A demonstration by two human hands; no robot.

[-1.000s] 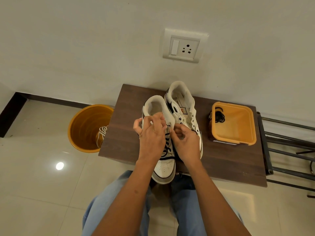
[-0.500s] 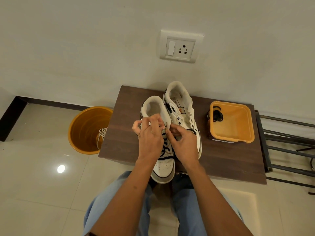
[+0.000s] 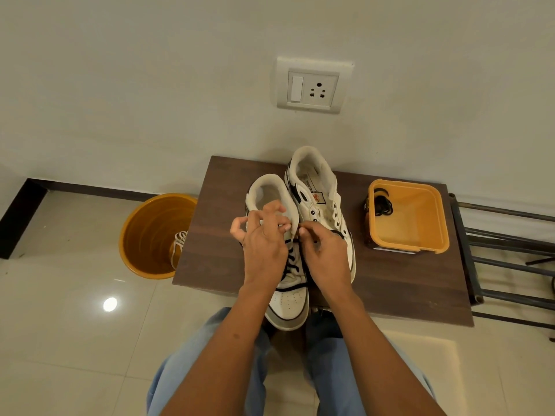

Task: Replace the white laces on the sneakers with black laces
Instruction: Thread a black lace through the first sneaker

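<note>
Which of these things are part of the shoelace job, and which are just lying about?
Part of the job:
left sneaker, being laced in black
right sneaker, eyelets empty
black lace in the yellow tub
white lace in the orange bucket

Just lying about:
wall socket
metal rack

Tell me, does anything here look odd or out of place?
Yes: a white shoelace lies in the orange bucket on the floor, and the right sneaker has bare eyelets, unlike the left sneaker.

L hand (image 3: 264, 244) & R hand (image 3: 326, 253) side by side, fingers (image 3: 277, 209) curled, pinching.
</note>
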